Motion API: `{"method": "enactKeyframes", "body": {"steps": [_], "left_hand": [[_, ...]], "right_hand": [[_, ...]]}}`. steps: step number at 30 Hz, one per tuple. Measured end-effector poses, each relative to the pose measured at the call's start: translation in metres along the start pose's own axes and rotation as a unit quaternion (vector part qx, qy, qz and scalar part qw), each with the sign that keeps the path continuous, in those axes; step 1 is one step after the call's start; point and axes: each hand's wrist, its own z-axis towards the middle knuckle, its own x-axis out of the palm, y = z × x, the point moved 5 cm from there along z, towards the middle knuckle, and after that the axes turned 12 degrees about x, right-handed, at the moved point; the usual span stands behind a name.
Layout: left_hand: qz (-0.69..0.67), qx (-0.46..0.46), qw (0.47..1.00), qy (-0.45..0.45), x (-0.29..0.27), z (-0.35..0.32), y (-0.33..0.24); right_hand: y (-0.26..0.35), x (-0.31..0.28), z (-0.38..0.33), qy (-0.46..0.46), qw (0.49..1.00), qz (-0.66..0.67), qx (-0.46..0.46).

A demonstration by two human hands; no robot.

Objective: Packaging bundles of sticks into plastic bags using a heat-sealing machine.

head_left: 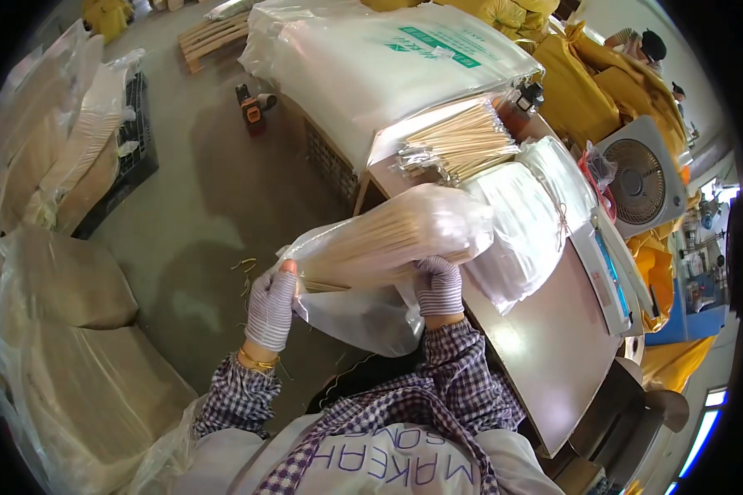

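Between my hands hangs a clear plastic bag [359,318] with a bundle of thin wooden sticks [371,239] inside, tilted up to the right. My left hand [272,301], in a striped glove with the fingertips bare, is closed on the bag's edge at its left end. My right hand [439,286], gloved the same way, is closed on the bag's near side; its fingertips are partly hidden. Just beyond, a pile of loose sticks [462,140] with shiny wrapped ends lies on the table [545,363]. Beside it rests a stack of clear bags [516,223].
Large plastic-wrapped packs [338,91] stand on a crate at the far side. A cordless drill [250,111] sits on the floor. Wrapped bundles [74,272] line the left. A fan [640,173] stands at the right, near yellow sacks [570,82]. People are visible at far right.
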Motion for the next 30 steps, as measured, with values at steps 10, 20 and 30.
{"method": "enactKeyframes", "body": {"steps": [10, 20, 30], "left_hand": [[-0.084, 0.013, 0.994, -0.072, -0.017, -0.004, 0.009], [-0.06, 0.065, 0.991, -0.103, -0.048, 0.041, 0.017], [-0.266, -0.062, 0.96, 0.063, 0.011, 0.226, 0.067]], "right_hand": [[-0.11, 0.04, 0.084, 0.269, 0.327, -0.906, -0.009], [0.044, 0.093, -0.009, 0.238, 0.738, -0.623, -0.105], [0.217, -0.16, -0.281, -0.354, 0.725, -0.502, -0.312]]}}
